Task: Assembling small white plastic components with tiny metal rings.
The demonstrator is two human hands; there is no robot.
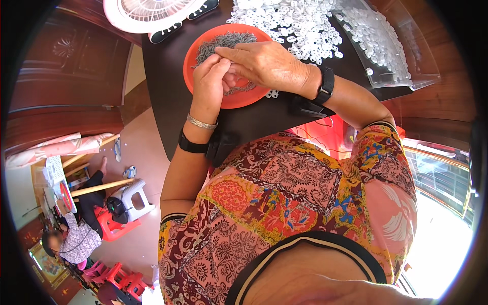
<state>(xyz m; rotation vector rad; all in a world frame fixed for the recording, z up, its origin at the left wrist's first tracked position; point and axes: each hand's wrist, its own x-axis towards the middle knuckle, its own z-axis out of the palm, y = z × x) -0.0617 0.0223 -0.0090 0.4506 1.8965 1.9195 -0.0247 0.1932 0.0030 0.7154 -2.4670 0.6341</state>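
My left hand [211, 80] and my right hand [269, 63] meet over an orange-red bowl [190, 60]. Their thumbs and fingers are pinched together, and whatever is between them is hidden or too small to name. Inside the bowl lies a heap of small, thin grey pieces [223, 43], partly covered by my hands. Just beyond my right hand, small white plastic pieces with holes [310, 38] are piled loose on the dark table [168, 91]. A few more lie beside the bowl, under my right wrist.
At the table's right stands a clear plastic tray [422, 76] with many white pieces. A white fan [147, 12] is at the far left. On the floor to the left are a grey stool [134, 201], red stools [129, 282] and a seated person [79, 239].
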